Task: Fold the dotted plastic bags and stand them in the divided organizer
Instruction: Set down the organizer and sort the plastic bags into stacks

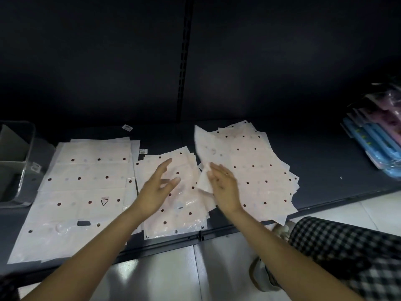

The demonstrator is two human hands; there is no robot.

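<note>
Pale pink dotted plastic bags lie in three groups on a dark shelf: a large flat stack at left, a smaller pile in the middle and a fanned pile at right. My left hand hovers over the middle pile with fingers spread and holds nothing. My right hand lifts the edge of one bag, which curls up from the right pile. The clear divided organizer stands at the far left of the shelf.
The dark shelf has a back panel and a front edge above a light tiled floor. Blue and pink packaged goods lie at the far right. A checked garment fills the lower right corner. Small labels lie behind the bags.
</note>
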